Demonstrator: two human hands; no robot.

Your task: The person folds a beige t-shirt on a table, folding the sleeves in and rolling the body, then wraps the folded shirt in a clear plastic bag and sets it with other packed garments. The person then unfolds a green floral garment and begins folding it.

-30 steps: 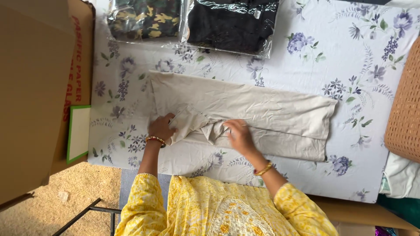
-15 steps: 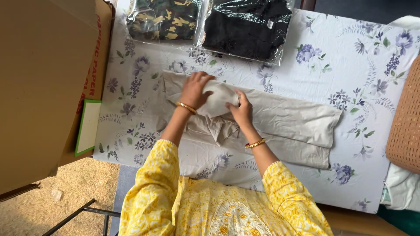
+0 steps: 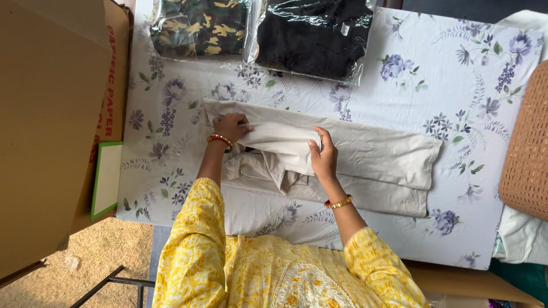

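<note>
A beige garment (image 3: 371,159) lies spread across a table covered with a white floral cloth (image 3: 445,74). Its left part is folded up into a band. My left hand (image 3: 230,126) pinches the left end of that folded band near the garment's corner. My right hand (image 3: 321,157) grips the band's right end, fingers curled over the fold. Bunched fabric sits just below the band, between my forearms. Both wrists wear bangles and my sleeves are yellow.
Two clear bags lie at the far edge: one with camouflage clothing (image 3: 197,25), one with black clothing (image 3: 311,34). A large cardboard box (image 3: 51,125) stands at the left, with a green-edged board (image 3: 105,179) beside it. A woven basket (image 3: 525,148) sits at the right.
My hands have spread apart along the fold and come down toward me, flattening the lifted bundle of fabric into a band; a second ago they were lower, gathering the fabric.
</note>
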